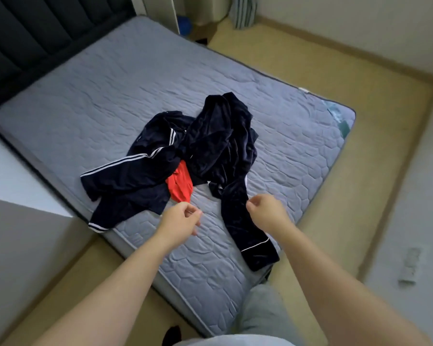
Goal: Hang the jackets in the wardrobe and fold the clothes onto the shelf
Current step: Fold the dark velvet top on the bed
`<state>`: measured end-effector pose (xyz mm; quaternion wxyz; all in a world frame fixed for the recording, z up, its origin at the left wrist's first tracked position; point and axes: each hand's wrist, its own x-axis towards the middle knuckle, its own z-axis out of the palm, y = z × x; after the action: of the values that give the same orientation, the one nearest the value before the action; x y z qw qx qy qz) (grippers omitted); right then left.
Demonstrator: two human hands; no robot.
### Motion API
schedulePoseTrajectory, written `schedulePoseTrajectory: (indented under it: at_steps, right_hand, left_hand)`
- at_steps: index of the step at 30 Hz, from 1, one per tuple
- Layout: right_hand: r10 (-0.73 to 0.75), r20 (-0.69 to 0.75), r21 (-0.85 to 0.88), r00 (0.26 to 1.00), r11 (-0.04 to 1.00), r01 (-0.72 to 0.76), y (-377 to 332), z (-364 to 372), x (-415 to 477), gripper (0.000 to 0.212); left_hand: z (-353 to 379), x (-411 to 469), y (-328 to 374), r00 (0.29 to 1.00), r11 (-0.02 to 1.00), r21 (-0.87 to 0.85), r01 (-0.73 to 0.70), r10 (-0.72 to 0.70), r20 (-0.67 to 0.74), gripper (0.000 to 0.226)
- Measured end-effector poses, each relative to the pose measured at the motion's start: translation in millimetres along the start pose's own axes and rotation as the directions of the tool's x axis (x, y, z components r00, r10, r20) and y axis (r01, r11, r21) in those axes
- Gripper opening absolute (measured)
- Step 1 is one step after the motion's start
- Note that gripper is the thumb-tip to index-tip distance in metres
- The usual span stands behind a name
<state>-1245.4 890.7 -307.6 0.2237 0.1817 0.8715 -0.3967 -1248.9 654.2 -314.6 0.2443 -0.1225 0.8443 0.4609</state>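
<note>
From the head view, the person is standing at the foot of a bed point(110, 101), both arms reaching toward a heap of dark clothes lying on the mattress. The left hand point(181, 218) is hovering over bare mattress just beside the red garment point(179, 183), its fingers loosely curled and holding nothing. The right hand point(266, 211) is hanging right over the velvet sleeve point(238, 221) that trails toward the bed's edge, fingers likewise relaxed; whether it is touching the cloth I cannot tell. The striped jacket point(135, 168) is lying crumpled on the left of the heap, the velvet jacket point(218, 141) on the right, overlapping it.

This looks like the very start: picking a first garment. The next move is likely calling for a firm pinch on the sleeve or collar, then a lift that frees one piece from the tangle.

No wardrobe, shelf or other container is showing here.
</note>
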Motion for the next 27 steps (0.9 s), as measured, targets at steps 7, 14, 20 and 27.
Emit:
schedulePoseTrajectory:
  at_steps: [7,14,20,27]
  right_hand:
    - [0.172,0.222,0.180,0.960,0.960,-0.214,66.1,-15.8,169.2,0.022]
    - [0.257,0.375,0.273,0.891,0.888,-0.371,104.5,29.7,320.0,0.021]
    - [0.308,0.470,0.462,0.827,0.713,-0.528,128.1,82.9,408.5,0.033]
    - [0.383,0.409,0.713,0.828,0.432,-0.552,131.7,102.9,453.5,0.033]
  left_hand:
    - [95.5,96.4,31.9,0.957,0.954,-0.080,0.290,-0.290,0.008,0.013]
    - [171.3,188.8,4.7,0.902,0.887,-0.182,0.425,-0.431,0.002,0.012]
    - [213.4,235.6,-50.3,0.888,0.862,-0.236,0.448,-0.459,0.008,0.010]
    - [227.6,232.6,-94.2,0.826,0.779,-0.330,0.533,-0.564,0.001,0.009]
